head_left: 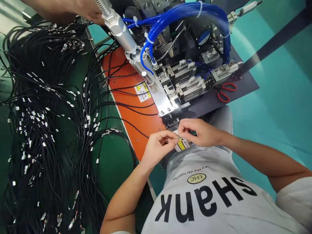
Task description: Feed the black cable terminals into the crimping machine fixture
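Note:
My left hand (159, 146) is closed in a pinch at the near edge of the machine. A black cable (136, 125) runs across the orange plate into it. Opposite, my right hand (198, 131) pinches the fine wire ends (179, 138) at the cable's tip, so both sets of fingertips nearly meet. The wires are very thin, and the fingers partly hide them. Just below the fingertips shows a white and yellow label (182, 144). The clamping head (170, 122) of the machine sits directly beyond my hands.
Left, a green table (109, 152) carries large bundles of black cables (48, 130) with metal-tipped ends. Pneumatic cylinders (190, 89) and blue air hoses (190, 11) top the machine. Red-handled scissors (226, 92) lie on its dark base. Another person's arm (70, 9) reaches in at top left.

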Action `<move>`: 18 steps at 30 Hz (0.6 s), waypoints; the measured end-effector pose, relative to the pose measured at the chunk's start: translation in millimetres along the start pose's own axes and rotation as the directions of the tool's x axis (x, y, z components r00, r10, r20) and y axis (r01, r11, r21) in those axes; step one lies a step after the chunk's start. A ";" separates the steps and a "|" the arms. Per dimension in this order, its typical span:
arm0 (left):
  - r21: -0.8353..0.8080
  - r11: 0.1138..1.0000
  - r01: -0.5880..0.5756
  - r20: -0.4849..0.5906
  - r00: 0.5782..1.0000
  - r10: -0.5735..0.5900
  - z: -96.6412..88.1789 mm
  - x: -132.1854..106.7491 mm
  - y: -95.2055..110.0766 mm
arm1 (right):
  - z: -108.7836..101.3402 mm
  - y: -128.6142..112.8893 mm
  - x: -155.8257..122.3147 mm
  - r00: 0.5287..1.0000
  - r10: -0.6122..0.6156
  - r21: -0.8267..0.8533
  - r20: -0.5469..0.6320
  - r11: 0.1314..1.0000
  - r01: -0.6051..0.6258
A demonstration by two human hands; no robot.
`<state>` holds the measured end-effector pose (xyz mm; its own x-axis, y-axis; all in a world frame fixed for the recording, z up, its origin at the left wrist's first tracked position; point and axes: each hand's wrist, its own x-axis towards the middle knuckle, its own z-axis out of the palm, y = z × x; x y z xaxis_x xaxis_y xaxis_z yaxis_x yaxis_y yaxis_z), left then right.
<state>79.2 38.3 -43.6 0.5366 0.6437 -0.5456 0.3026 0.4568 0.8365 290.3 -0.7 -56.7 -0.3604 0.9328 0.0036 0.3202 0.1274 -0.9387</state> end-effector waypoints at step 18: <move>-0.059 0.995 -0.081 -0.193 0.979 0.068 8.9 -1.5 -3.3 | 31.7 -7.2 -14.3 0.909 0.138 0.123 -0.392 0.988 -0.097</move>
<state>84.4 30.4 -45.1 0.3939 0.7796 -0.4868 0.2109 0.4388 0.8735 265.4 -25.7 -60.9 0.0603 0.9981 0.0089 0.2436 -0.0061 -0.9699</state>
